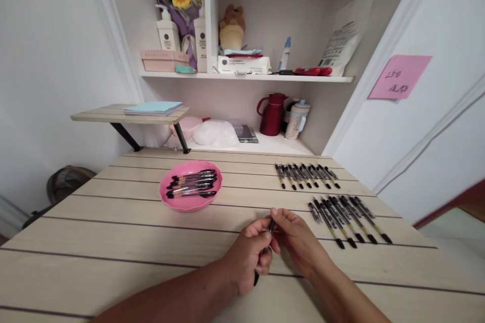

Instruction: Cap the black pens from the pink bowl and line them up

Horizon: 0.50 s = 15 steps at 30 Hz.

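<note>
Near the front middle of the table, my left hand (253, 251) is closed round a black pen (256, 278), whose dark end sticks out below the fist. My right hand (293, 236) pinches at the pen's upper end with thumb and forefinger; what exactly those fingertips hold is too small to make out. Left of both hands sits a pink scalloped bowl (189, 207) with several capped black pens (195, 184) lying in it. To the right, pen bodies and loose caps lie side by side in a back row (306, 175) and a front row (349, 219).
A small raised stand (98, 113) with blue paper (153, 107) on it rises at the back left. Behind the table, a shelf (246, 78) holds bottles, a plush toy (232, 28) and packets. Below it stand a red jug (272, 115) and a light tumbler (297, 120).
</note>
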Tool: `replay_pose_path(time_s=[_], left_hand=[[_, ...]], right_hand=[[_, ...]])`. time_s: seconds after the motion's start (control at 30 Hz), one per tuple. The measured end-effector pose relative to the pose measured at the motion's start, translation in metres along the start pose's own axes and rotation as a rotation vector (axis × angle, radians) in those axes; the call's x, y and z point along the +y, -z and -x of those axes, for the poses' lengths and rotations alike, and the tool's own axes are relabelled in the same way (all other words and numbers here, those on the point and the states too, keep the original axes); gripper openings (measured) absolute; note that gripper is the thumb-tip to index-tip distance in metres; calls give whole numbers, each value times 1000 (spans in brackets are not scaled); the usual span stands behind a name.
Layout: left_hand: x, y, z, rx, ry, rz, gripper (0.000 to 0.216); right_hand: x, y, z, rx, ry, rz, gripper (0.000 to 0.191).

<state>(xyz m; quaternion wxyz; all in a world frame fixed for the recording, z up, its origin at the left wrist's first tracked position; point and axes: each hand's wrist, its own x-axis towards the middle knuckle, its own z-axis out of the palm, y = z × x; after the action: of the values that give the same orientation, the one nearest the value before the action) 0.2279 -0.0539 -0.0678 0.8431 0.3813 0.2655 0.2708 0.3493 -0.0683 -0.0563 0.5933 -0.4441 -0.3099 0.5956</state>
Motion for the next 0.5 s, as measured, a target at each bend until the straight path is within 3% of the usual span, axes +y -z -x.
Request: replay_pose_path(time_s=[0.33,0.5], left_hand=[[0,2,-2,-1,27,18,34],[0,3,-2,-4,58,40,34]], right_hand=[[4,3,-3,-17,-5,-38,29],[-2,9,-13,164,97,-182,23]])
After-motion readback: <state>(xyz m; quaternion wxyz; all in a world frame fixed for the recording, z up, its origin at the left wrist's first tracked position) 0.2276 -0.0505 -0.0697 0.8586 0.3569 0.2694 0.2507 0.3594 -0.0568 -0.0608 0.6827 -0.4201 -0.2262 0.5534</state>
